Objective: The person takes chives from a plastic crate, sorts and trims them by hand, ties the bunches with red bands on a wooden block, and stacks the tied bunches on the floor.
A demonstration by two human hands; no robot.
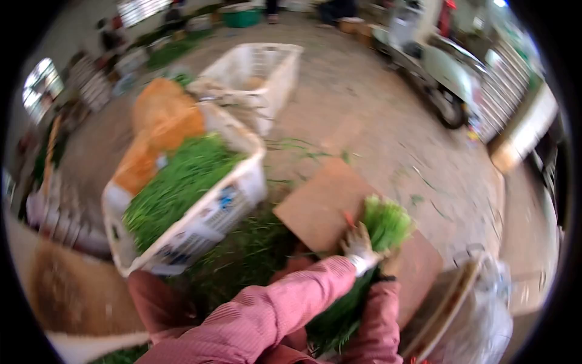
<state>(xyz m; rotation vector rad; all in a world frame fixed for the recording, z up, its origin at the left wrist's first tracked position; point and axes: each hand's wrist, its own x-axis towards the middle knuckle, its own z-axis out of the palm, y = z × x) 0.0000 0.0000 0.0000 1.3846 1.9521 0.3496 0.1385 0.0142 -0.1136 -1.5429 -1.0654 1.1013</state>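
Observation:
A bunch of green chives [387,223] has its pale cut ends pointing away from me over a brown board. Its long dark leaves [339,318] run back between my forearms. My left hand [357,242], in a pale glove, is closed against the left side of the bunch. Something small and red [348,218] shows at its fingertips, too blurred to name. On the other side, my right hand [391,262] grips the bunch just below the pale ends, partly hidden. Beneath both hands lies the brown board [321,203].
A white crate [257,176] full of loose greens [182,182], with orange sacking [163,115], stands to my left. Behind it is another white crate [285,79]. Plastic wrapping [485,309] lies at the right. A scooter [445,73] is parked farther back.

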